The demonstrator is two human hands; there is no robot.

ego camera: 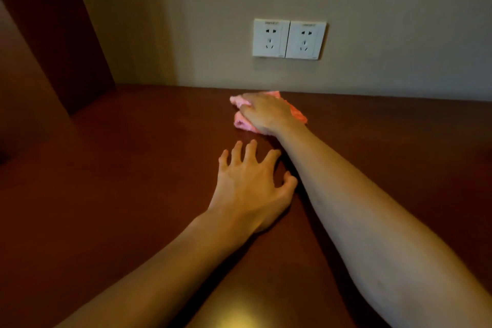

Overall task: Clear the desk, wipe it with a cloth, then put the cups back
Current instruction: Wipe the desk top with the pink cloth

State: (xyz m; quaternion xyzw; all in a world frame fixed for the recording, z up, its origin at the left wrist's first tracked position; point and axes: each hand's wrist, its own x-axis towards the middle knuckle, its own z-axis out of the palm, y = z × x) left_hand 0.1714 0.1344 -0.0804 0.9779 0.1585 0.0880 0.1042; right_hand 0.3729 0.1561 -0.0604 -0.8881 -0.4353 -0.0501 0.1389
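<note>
A crumpled pink cloth (241,122) lies on the dark brown wooden desk (133,168) near its back edge, by the wall. My right hand (266,112) lies on top of the cloth and presses it onto the desk, covering most of it; its fingers point left. My left hand (253,186) rests on the desk nearer to me, fingers spread, holding nothing. No cups are in view.
A double white wall socket (288,38) sits on the beige wall above the desk's back edge. A dark wooden side panel (53,34) rises at the left end of the desk. A lamp glare shows on the desk near me.
</note>
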